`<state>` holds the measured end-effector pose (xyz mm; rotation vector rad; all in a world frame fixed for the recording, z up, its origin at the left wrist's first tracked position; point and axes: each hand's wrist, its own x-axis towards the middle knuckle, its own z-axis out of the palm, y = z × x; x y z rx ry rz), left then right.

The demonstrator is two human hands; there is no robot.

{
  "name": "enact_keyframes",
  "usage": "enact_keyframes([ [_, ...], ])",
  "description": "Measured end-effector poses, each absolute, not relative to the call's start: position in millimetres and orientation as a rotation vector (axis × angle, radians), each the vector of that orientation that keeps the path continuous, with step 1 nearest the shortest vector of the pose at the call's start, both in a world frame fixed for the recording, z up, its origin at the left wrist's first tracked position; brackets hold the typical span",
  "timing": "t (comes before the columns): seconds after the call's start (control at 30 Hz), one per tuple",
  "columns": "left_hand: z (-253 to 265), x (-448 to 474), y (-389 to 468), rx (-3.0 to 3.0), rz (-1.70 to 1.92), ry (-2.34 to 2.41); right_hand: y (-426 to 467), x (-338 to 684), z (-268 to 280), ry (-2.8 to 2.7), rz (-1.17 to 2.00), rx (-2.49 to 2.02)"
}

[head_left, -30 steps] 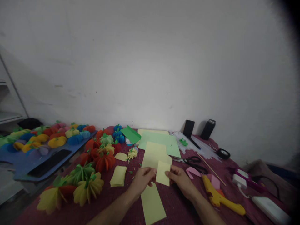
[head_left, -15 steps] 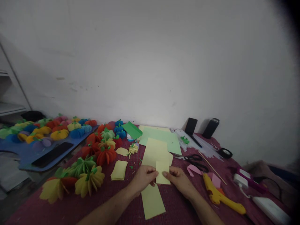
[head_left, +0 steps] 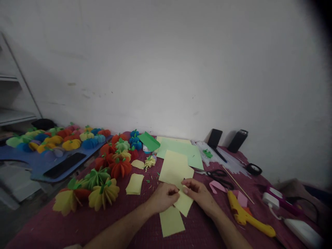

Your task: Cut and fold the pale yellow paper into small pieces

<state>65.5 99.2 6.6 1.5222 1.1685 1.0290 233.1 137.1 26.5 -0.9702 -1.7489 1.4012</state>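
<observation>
A small rectangle of pale yellow paper is pinched between my two hands, tilted, with its lower end pointing down and right. My left hand grips its left side, fingers curled. On the upper right edge, my right hand closes thumb and fingers. Below them a second yellow paper piece lies flat on the dark red cloth. Larger yellow sheets lie just beyond my hands, over a light green sheet. To the left rests a stack of cut yellow papers.
Folded paper pumpkins crowd the left, more on a blue table with a black phone. At right lie scissors, a wooden stick, a yellow glue gun, tape and a white charger.
The small yellow paper has turned from upright to slanted between my hands. My right hand has shifted up toward its top edge. The whole view has shifted slightly.
</observation>
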Motion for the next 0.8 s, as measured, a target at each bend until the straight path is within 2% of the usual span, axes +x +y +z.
enact_keyframes([
  [0.17,8.9,66.5,98.1,1.703,1.011,1.204,136.2,232.3,21.8,-1.814,1.395,-1.003],
  [0.47,15.8,52.2,107.5,1.507,1.099,1.212,141.9,242.2,27.1,-1.582,1.419,-1.067],
  [0.8,12.8,57.3,105.9,1.458,1.034,1.149,138.8,235.1,25.6,-1.609,1.481,-1.021],
])
